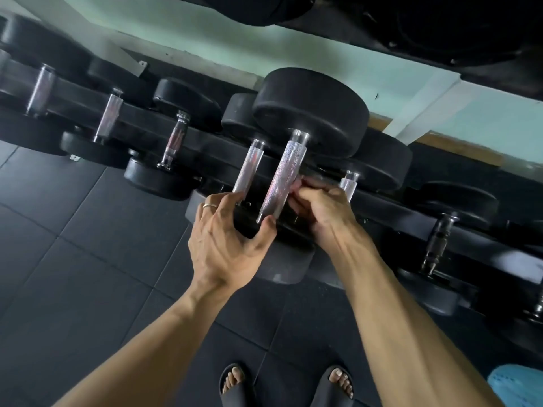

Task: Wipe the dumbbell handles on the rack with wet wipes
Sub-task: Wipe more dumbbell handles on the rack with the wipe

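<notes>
A large dumbbell stands out from the rack, its knurled steel handle (282, 177) running from a big black far head (311, 110) down to a near head (282, 265). My left hand (229, 245) grips the top edge of that near head, thumb at the handle's base and a ring on one finger. My right hand (320, 212) sits at the handle's lower right side, its curled fingertips against the steel. No wet wipe shows plainly; a blurred pale patch lies above the right knuckles.
More dumbbells line the black rack (440, 218), with steel handles to the left (248, 165), (110, 117) and to the right (348, 183). Another row of weights hangs overhead. My feet in black slides (235, 383) stand on dark rubber floor tiles. A teal object (517, 386) sits bottom right.
</notes>
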A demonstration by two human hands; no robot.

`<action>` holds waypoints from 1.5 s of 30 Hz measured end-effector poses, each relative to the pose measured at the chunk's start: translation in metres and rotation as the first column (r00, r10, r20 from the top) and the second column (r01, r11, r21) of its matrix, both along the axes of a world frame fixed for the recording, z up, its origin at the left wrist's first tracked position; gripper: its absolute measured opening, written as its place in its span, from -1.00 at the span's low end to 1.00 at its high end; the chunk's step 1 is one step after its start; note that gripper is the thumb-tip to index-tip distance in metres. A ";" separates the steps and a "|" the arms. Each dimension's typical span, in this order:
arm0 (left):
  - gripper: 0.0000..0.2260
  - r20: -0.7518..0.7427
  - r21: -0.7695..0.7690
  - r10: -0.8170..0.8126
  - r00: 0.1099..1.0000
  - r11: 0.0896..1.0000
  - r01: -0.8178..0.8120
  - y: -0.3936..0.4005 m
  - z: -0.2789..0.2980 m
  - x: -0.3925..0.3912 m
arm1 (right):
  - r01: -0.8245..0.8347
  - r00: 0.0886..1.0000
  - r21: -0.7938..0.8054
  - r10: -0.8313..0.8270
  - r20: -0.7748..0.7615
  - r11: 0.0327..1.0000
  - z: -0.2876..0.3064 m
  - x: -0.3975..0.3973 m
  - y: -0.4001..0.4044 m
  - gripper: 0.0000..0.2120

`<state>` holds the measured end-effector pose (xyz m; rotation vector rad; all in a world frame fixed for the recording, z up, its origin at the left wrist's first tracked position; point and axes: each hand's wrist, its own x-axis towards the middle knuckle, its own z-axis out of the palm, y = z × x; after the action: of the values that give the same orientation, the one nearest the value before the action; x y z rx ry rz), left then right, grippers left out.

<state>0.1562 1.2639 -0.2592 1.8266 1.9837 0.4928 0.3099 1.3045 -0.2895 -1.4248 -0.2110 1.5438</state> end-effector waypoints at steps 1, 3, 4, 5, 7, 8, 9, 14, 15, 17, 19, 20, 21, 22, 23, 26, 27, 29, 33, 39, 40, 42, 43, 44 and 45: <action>-0.31 -0.001 -0.001 -0.002 1.000 1.000 0.002 0.000 0.000 0.000 | -0.095 0.995 -0.010 0.095 0.014 0.995 -0.001 0.000 -0.010 -0.74; -0.30 -0.009 0.000 -0.006 1.000 1.000 0.006 0.000 0.000 0.000 | -0.169 0.985 -0.007 0.169 0.042 0.986 0.001 0.001 -0.014 -0.81; -0.30 -0.010 0.000 -0.005 1.000 1.000 0.005 0.000 0.000 0.000 | -0.117 0.993 0.007 0.117 0.034 0.993 0.002 0.002 -0.007 -0.78; -0.31 -0.005 0.000 0.001 1.000 1.000 -0.001 0.000 0.000 0.000 | -0.007 1.000 0.014 0.007 -0.008 1.000 0.003 0.002 0.005 -0.74; -0.31 0.003 -0.003 0.007 1.000 1.000 -0.007 -0.001 0.000 -0.001 | 0.270 0.949 0.014 -0.263 -0.176 0.963 0.003 0.003 0.029 -0.75; -0.31 0.003 -0.005 0.007 1.000 1.000 -0.007 0.000 0.000 -0.001 | 0.343 0.911 0.008 -0.330 -0.246 0.939 0.000 0.001 0.036 -0.80; -0.31 0.001 -0.006 0.004 1.000 1.000 -0.004 0.000 -0.001 -0.001 | 0.346 0.902 0.007 -0.331 -0.275 0.938 -0.003 0.000 0.038 -0.84; -0.31 0.013 -0.001 0.007 1.000 1.000 -0.007 -0.001 0.001 -0.001 | 0.012 0.978 -0.005 -0.012 -0.206 1.000 -0.020 0.001 0.020 -0.77; -0.32 0.014 0.003 0.007 1.000 1.000 -0.007 -0.001 0.001 -0.001 | 0.069 0.956 -0.007 -0.068 -0.284 0.998 -0.019 0.003 0.027 -0.79; -0.32 0.016 0.002 0.010 1.000 1.000 -0.010 -0.001 0.001 -0.001 | 0.232 0.863 -0.059 -0.234 -0.447 0.971 -0.016 0.004 0.044 -0.76; -0.33 0.017 0.001 0.012 1.000 1.000 -0.012 -0.001 0.000 -0.001 | 0.271 0.803 -0.072 -0.266 -0.533 0.960 -0.012 -0.002 0.045 -0.75; -0.33 0.013 0.003 0.011 1.000 1.000 -0.011 -0.001 0.000 -0.001 | 0.242 0.793 -0.038 -0.221 -0.568 0.969 -0.012 -0.006 0.040 -0.74; -0.33 0.009 0.003 0.008 1.000 1.000 -0.008 -0.001 0.000 -0.002 | 0.193 0.798 0.003 -0.155 -0.583 0.981 -0.010 -0.007 0.033 -0.74; -0.33 0.006 -0.001 0.004 1.000 1.000 -0.004 -0.001 0.000 -0.002 | 0.135 0.818 0.029 -0.095 -0.567 0.990 -0.007 -0.004 0.027 -0.74; -0.33 0.005 -0.004 0.003 1.000 1.000 -0.003 -0.001 0.000 -0.002 | 0.092 0.835 0.046 -0.052 -0.548 0.995 -0.005 0.000 0.026 -0.73; -0.33 0.010 -0.001 0.005 1.000 1.000 -0.005 -0.001 0.000 -0.002 | 0.250 0.790 -0.048 -0.232 -0.568 0.967 -0.006 0.009 0.041 -0.78; -0.33 0.009 -0.004 0.005 1.000 1.000 -0.005 -0.001 -0.001 -0.002 | 0.300 0.759 -0.080 -0.289 -0.583 0.951 -0.008 0.008 0.043 -0.80; -0.34 0.007 -0.002 0.005 1.000 1.000 -0.005 -0.001 -0.001 -0.003 | 0.225 0.758 -0.014 -0.184 -0.626 0.974 -0.012 0.000 0.033 -0.79; -0.35 0.012 0.002 0.009 1.000 1.000 -0.009 -0.001 -0.001 -0.002 | 0.052 0.832 0.047 -0.017 -0.554 0.998 -0.016 0.003 0.019 -0.80; -0.35 0.027 0.000 0.017 1.000 1.000 -0.017 -0.002 0.000 -0.002 | 0.074 0.846 0.076 -0.022 -0.533 0.994 -0.015 0.005 0.036 -0.71; -0.35 0.028 -0.002 0.019 0.999 1.000 -0.019 -0.002 0.000 -0.002 | -0.032 0.872 0.103 0.078 -0.484 0.994 -0.016 0.005 0.030 -0.65; -0.35 0.025 -0.007 0.020 0.999 1.000 -0.020 -0.002 0.001 -0.002 | -0.199 0.884 0.148 0.243 -0.400 0.969 -0.019 0.007 0.017 -0.64; -0.35 0.024 -0.008 0.017 1.000 1.000 -0.017 -0.002 0.001 -0.002 | -0.222 0.880 0.166 0.270 -0.391 0.961 -0.019 0.011 0.015 -0.69; -0.35 0.025 -0.007 0.016 1.000 1.000 -0.016 -0.002 0.000 -0.002 | -0.195 0.881 0.178 0.252 -0.401 0.965 -0.018 0.014 0.017 -0.74; -0.36 0.027 -0.005 0.016 1.000 1.000 -0.016 -0.002 0.000 -0.002 | -0.144 0.884 0.191 0.213 -0.416 0.971 -0.017 0.016 0.022 -0.78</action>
<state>0.1539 1.2621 -0.2594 1.7932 1.9814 0.5147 0.3261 1.3266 -0.3063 -0.9268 -0.1903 1.9125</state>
